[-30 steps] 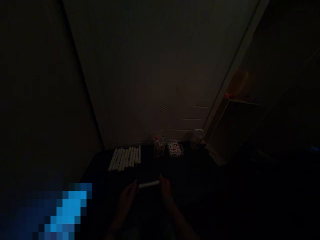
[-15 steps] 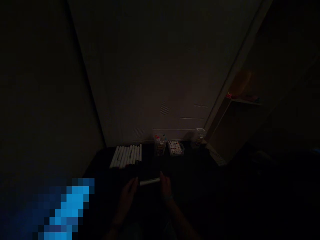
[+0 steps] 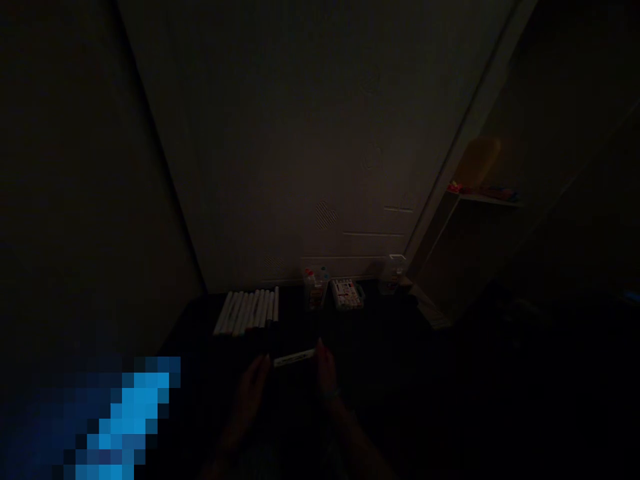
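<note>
In dim light, a white marker point(image 3: 295, 358) is held crosswise between my two hands, its right end slightly higher and dark print showing on its barrel. My left hand point(image 3: 254, 380) is closed at the marker's left end, where the dark hides the exact grip. Fingers of my right hand point(image 3: 326, 368) close on the other end. Beyond my left hand, several white markers point(image 3: 247, 312) lie side by side in a slanting row on the dark surface point(image 3: 295, 330).
Against the pale wall point(image 3: 280, 167) stand a clear container point(image 3: 316, 291) with red and teal tops, a patterned case point(image 3: 347, 295) and another clear box point(image 3: 393, 277). To the right, a shelf unit point(image 3: 465, 247) holds a yellowish object point(image 3: 479, 162). A pixelated blue patch covers the lower left.
The marker has turned so its print shows, and its right end tilts up a little more. Both hands stay at its ends. The whole view has shifted slightly.
</note>
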{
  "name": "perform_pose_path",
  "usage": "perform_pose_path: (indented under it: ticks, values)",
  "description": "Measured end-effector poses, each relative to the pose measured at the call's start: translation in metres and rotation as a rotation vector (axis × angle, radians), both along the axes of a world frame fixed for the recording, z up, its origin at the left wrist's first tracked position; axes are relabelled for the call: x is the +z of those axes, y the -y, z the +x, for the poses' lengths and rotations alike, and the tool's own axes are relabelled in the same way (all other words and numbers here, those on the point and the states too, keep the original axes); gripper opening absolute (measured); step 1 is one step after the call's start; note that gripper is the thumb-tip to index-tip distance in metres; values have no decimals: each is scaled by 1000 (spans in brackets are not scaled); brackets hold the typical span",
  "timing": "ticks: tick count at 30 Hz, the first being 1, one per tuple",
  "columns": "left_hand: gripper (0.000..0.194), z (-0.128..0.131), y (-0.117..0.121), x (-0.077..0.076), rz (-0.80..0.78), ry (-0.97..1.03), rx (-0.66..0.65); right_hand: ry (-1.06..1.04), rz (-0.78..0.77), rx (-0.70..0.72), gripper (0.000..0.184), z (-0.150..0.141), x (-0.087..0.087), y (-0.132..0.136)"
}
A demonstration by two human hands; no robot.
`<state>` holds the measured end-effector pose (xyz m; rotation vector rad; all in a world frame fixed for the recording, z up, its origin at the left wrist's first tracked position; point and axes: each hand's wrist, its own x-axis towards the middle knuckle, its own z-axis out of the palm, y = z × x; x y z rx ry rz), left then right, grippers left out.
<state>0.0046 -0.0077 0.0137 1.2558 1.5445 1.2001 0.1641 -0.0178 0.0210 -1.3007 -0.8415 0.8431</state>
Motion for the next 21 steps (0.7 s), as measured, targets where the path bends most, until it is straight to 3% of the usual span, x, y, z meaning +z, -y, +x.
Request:
perform_pose_path:
  ticks: [8, 21]
  values:
    - [56, -1, -3, -7, 37, 6, -24, -6, -16, 43, 49, -2, -17, -6]
    - [53, -6, -1, -2, -5, 1, -99, 44, 42, 41, 44, -4, -17, -1]
